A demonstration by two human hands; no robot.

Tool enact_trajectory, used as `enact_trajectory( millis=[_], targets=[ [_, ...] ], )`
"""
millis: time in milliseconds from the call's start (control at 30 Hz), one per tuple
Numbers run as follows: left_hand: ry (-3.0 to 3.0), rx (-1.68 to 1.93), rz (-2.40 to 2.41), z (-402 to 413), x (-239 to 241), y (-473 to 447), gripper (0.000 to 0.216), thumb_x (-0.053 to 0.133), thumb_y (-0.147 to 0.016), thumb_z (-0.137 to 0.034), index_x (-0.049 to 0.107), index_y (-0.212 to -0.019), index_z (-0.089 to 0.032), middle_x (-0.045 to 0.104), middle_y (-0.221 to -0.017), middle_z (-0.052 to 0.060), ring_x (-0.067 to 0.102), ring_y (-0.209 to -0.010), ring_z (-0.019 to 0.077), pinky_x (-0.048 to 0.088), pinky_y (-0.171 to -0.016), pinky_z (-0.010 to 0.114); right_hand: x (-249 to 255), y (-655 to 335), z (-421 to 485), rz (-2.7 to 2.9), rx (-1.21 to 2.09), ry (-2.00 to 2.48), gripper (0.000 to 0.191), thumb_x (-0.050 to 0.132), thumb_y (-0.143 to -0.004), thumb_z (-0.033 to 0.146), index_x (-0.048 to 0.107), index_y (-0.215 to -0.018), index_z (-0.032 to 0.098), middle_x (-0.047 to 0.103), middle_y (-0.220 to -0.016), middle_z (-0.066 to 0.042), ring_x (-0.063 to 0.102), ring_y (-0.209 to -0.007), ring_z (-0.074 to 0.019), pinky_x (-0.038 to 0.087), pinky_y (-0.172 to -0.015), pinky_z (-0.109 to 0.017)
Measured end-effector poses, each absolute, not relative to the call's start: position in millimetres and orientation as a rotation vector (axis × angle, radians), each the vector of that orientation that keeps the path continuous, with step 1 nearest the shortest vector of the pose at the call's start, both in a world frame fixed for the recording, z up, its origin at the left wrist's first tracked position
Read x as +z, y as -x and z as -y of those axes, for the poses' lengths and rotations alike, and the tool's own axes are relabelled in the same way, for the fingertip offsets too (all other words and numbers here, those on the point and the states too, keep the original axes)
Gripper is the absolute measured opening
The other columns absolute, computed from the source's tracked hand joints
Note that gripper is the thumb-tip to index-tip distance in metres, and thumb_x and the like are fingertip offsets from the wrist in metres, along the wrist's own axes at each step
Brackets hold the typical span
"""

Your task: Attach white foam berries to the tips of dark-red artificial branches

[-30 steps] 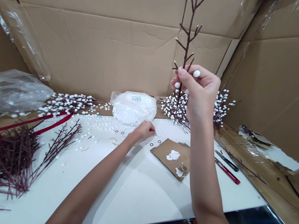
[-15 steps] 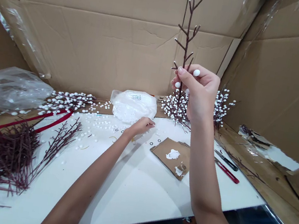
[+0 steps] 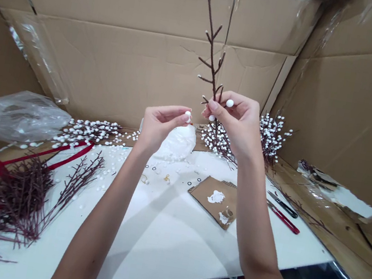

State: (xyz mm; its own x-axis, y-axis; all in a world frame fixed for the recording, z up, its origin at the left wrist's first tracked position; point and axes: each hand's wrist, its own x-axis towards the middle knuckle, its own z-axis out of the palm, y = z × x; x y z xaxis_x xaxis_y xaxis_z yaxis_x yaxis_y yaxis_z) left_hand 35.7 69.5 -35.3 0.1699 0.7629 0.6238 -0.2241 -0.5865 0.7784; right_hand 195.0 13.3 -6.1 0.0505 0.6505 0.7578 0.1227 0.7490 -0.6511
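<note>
My right hand (image 3: 240, 122) is closed round the stem of a dark brown branch (image 3: 213, 51) that stands upright, tilted a little left, with bare side twigs above my fingers and a few white beads by them. My left hand (image 3: 160, 123) is raised beside it and pinches one small white foam bead (image 3: 188, 114) between thumb and fingertips, close to the branch's lower twigs. Behind my left hand lies a clear bag of white beads (image 3: 180, 143) on the white table (image 3: 163, 231).
A heap of bare dark red branches (image 3: 15, 196) lies at the left, with a red ribbon (image 3: 33, 157) and finished beaded branches (image 3: 87, 130) behind. More beaded branches (image 3: 272, 135) stand at the back right. A cardboard scrap with white glue (image 3: 217, 199) and red-handled tools (image 3: 284, 213) lie at the right. Cardboard walls surround the table.
My left hand has lifted from the loose beads on the table up to the branch, now pinching one bead. The branch has tilted to the left.
</note>
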Motion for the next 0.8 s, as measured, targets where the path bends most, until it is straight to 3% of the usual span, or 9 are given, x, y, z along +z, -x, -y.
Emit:
enact_trajectory(
  millis=[133,333,667,800],
  targets=[
    [-1.363,1.604,-0.426,-62,-27,-34,0.024,0.081,-0.058,-0.027,0.074,-0.077,-0.017,0.070,-0.071,0.003,0.063,-0.066,0.0095,0.050,-0.069,0.023,-7,-189,-11,1.459,0.536,0.577,0.019,0.068,-0.075,0.036,0.059,-0.072,0.020,0.062,-0.067,0.001,0.063,-0.068,-0.0117,0.053,-0.067,-0.026],
    [-1.180,1.587,-0.261,-52,-21,-36,0.017,0.078,-0.063,-0.021,0.073,-0.079,-0.018,0.069,-0.077,0.000,0.063,-0.071,0.0058,0.050,-0.077,0.018,-11,-174,-10,1.355,0.585,0.486,0.019,0.070,-0.073,0.034,0.060,-0.071,0.018,0.065,-0.071,0.000,0.068,-0.075,-0.0155,0.056,-0.073,-0.030],
    [-1.058,1.595,-0.224,-41,-16,-42,0.017,0.079,-0.061,-0.018,0.072,-0.076,-0.019,0.069,-0.077,-0.003,0.064,-0.069,0.0046,0.052,-0.072,0.015,-14,-156,-4,1.289,0.492,0.489,0.024,0.068,-0.074,0.032,0.049,-0.065,0.019,0.060,-0.071,0.000,0.069,-0.070,-0.0159,0.056,-0.060,-0.025],
    [-1.071,1.621,-0.224,-38,-16,-44,0.015,0.079,-0.062,-0.020,0.072,-0.075,-0.019,0.069,-0.078,-0.003,0.063,-0.069,0.0048,0.052,-0.074,0.016,-14,-153,-2,1.285,0.421,0.511,0.021,0.066,-0.075,0.031,0.052,-0.066,0.018,0.059,-0.071,0.000,0.067,-0.067,-0.0143,0.057,-0.064,-0.027]
  ],
)
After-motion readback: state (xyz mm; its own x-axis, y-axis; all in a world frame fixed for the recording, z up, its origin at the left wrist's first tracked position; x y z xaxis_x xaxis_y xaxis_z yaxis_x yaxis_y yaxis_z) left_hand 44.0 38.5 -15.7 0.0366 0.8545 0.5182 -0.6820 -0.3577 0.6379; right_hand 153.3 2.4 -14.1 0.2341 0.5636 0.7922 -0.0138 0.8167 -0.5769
